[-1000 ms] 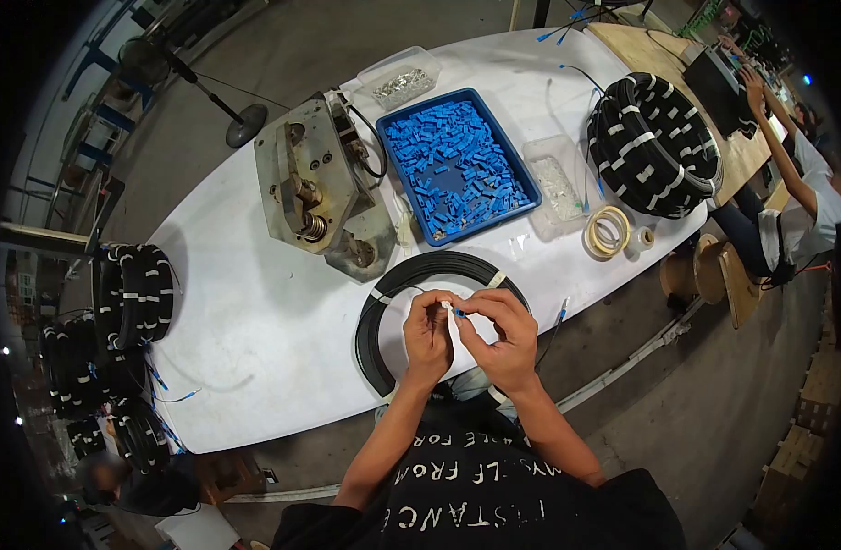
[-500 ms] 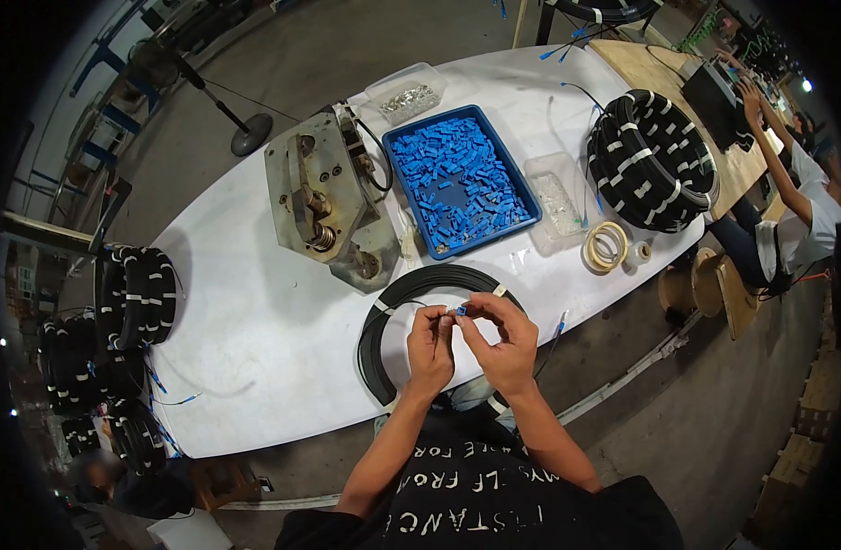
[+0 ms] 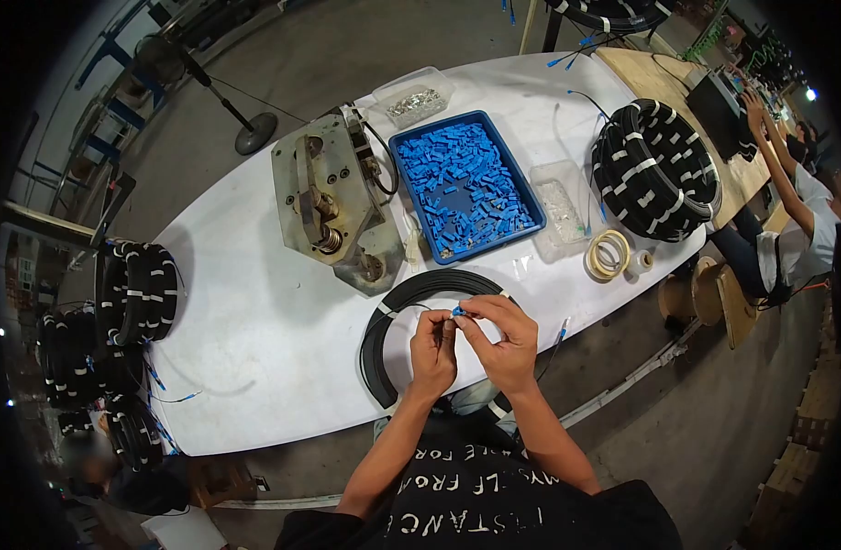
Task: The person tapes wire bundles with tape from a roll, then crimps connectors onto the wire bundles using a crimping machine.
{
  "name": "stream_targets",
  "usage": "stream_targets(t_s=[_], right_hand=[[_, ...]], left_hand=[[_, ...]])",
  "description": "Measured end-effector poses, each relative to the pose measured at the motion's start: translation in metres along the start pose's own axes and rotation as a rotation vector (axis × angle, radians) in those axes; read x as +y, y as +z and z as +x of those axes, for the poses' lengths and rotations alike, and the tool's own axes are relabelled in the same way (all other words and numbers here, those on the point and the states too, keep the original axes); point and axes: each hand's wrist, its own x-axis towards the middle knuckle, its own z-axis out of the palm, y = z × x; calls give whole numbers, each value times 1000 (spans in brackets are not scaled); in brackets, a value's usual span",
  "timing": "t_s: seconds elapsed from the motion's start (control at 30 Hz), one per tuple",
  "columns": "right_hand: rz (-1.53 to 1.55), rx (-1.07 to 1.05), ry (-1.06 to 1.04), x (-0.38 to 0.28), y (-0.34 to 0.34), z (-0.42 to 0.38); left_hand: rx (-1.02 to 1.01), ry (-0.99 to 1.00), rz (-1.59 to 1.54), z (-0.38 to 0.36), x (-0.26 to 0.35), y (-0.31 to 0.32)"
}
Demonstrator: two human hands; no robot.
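Observation:
Over a black cable coil [image 3: 373, 356] on the white table, my two hands meet at the fingertips. My left hand [image 3: 432, 359] is closed, pinching what looks like the thin end of the coil's cable. A small blue connector piece [image 3: 458, 312] sits in the pinch of my right hand [image 3: 506, 350], touching the left fingertips. How far the cable and the connector are joined is hidden by the fingers. Another cable end with a blue connector [image 3: 563, 332] sticks out to the right of my right hand.
Beyond the coil stand a blue tray [image 3: 528, 199] of loose blue connector parts and a metal press-like machine [image 3: 324, 197]. Clear plastic boxes [image 3: 560, 215], tape rolls [image 3: 607, 254] and a large taped coil [image 3: 654, 170] lie rightward. More coils [image 3: 141, 293] hang at left; a co-worker [image 3: 806, 220] sits at right.
The view has shifted slightly. My right fingers have turned a little on the blue connector, and both hands stay together over the coil.

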Motion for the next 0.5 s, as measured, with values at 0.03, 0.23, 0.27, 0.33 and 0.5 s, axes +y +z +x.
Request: stream_targets(t_s=[0.03, 0.23, 0.27, 0.33, 0.5], right_hand=[[1, -2, 0, 0, 0, 0], [-62, -51, -41, -2, 1, 4], [-58, -45, -36, 0, 1, 4], [-54, -37, -30, 0, 1, 5], [-96, -72, 13, -2, 0, 5]], left_hand=[[2, 0, 1, 0, -1, -1], [28, 37, -5, 3, -2, -3], [18, 36, 6, 3, -4, -4], [7, 34, 17, 5, -3, -2], [73, 99, -130, 8, 10, 5]])
